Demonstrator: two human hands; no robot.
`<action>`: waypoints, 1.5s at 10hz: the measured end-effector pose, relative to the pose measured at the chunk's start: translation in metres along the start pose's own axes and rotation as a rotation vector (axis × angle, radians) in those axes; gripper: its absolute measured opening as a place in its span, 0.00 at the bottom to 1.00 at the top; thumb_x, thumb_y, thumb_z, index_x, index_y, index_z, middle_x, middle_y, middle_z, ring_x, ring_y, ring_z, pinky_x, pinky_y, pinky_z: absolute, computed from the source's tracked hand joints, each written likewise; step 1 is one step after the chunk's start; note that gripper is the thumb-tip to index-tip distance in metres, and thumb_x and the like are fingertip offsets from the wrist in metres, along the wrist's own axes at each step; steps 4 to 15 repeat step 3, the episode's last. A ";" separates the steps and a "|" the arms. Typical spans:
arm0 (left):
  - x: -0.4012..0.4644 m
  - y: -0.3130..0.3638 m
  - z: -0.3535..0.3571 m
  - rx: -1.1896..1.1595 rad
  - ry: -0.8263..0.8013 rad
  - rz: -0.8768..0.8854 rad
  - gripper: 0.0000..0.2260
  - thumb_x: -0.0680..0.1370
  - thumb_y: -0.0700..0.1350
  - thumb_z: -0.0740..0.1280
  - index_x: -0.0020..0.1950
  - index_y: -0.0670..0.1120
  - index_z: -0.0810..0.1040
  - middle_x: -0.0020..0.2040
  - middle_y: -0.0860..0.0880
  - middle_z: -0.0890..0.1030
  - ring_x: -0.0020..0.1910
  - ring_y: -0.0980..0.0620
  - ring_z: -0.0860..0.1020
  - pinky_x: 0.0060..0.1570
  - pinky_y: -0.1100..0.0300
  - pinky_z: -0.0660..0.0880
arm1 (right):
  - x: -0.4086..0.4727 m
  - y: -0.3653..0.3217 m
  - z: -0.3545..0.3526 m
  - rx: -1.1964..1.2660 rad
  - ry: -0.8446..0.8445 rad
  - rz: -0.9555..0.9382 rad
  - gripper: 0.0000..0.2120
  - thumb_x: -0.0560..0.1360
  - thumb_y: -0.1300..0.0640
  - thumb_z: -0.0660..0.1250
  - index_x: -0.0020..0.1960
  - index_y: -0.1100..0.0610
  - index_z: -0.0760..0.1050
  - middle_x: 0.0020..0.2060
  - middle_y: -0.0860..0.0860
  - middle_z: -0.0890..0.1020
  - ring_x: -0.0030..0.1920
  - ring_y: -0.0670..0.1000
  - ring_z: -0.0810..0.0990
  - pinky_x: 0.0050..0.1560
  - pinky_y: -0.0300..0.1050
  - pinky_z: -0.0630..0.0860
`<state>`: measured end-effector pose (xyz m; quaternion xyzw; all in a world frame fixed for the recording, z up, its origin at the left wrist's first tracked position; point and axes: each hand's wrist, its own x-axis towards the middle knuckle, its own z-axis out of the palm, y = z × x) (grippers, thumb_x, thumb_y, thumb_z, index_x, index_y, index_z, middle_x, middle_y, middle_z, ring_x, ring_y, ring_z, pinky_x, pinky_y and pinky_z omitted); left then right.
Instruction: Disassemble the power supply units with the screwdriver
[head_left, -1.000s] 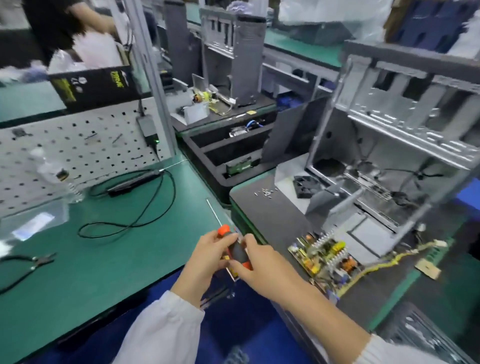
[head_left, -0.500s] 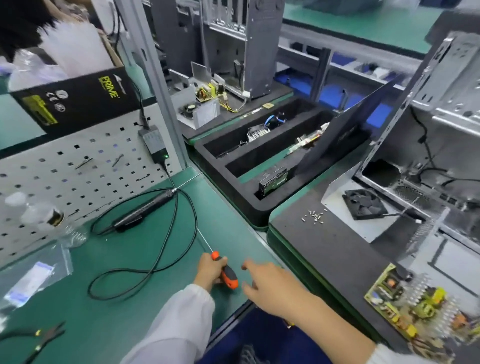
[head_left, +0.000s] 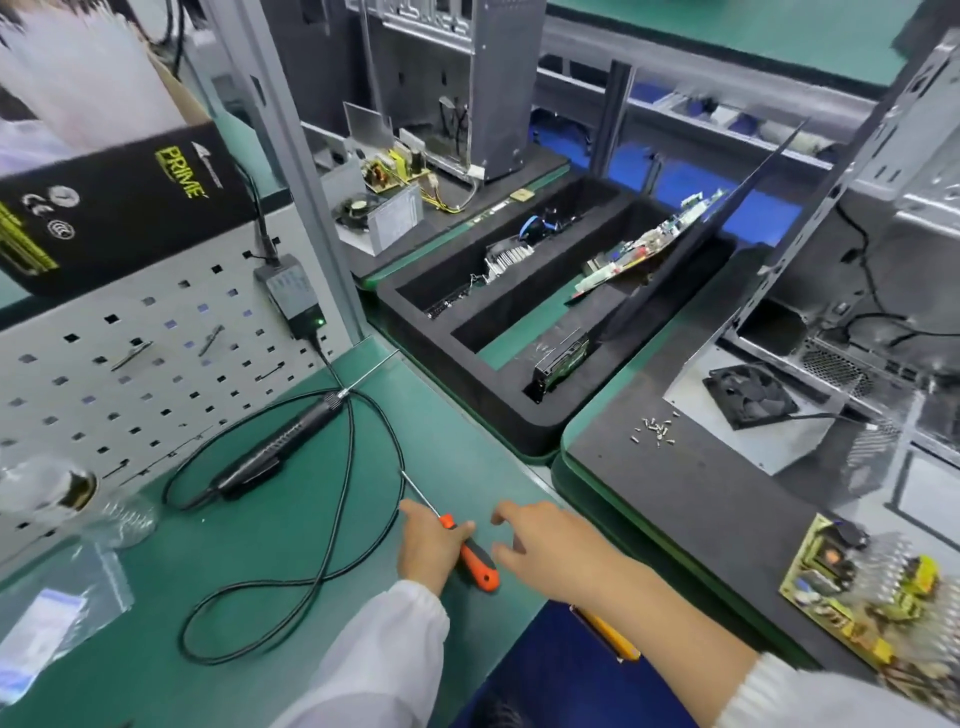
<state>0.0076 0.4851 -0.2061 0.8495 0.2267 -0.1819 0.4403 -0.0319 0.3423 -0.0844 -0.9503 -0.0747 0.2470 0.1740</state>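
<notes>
Screwdriver (head_left: 470, 558): lying flat on the green mat (head_left: 260, 649) at the near edge, shaft pointing away. Gripping it at the front of the orange handle with the left hand (head_left: 428, 545), fingers curled round. Keeping the right hand (head_left: 545, 551) just beside the butt of the handle, fingers loosely spread and holding nothing. Risking a roll off the near edge if letting go carelessly, the handle sitting close to the drop. Risking, too, a snag of the tip in the cable (head_left: 337, 525) looping just beside it when lifting, and so dragging the electric driver (head_left: 275, 447) along. Further right, on the black mat (head_left: 701, 493), leaving the power supply board (head_left: 872, 587) near the front edge, where a passing sleeve could be knocking it off or bending its parts. Beyond that, exposing the loose screws (head_left: 655, 431) to a sweep of the arm while reaching for the fan (head_left: 750, 395) and housing (head_left: 696, 384), probably scattering them toward the tray (head_left: 467, 384) or the floor.
</notes>
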 end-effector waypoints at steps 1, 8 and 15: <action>-0.006 0.022 -0.006 0.030 0.040 0.094 0.21 0.73 0.46 0.73 0.50 0.42 0.61 0.49 0.40 0.76 0.51 0.39 0.77 0.49 0.51 0.73 | -0.003 -0.001 -0.006 0.019 -0.004 0.020 0.19 0.79 0.48 0.57 0.68 0.52 0.67 0.55 0.55 0.79 0.55 0.57 0.77 0.49 0.47 0.72; -0.042 0.109 -0.005 0.042 -0.384 0.364 0.10 0.79 0.48 0.66 0.43 0.43 0.72 0.32 0.51 0.72 0.31 0.54 0.73 0.29 0.65 0.68 | -0.040 0.022 -0.032 0.082 0.098 0.070 0.17 0.79 0.48 0.57 0.66 0.51 0.67 0.56 0.54 0.78 0.54 0.57 0.77 0.50 0.49 0.73; -0.042 0.109 -0.005 0.042 -0.384 0.364 0.10 0.79 0.48 0.66 0.43 0.43 0.72 0.32 0.51 0.72 0.31 0.54 0.73 0.29 0.65 0.68 | -0.040 0.022 -0.032 0.082 0.098 0.070 0.17 0.79 0.48 0.57 0.66 0.51 0.67 0.56 0.54 0.78 0.54 0.57 0.77 0.50 0.49 0.73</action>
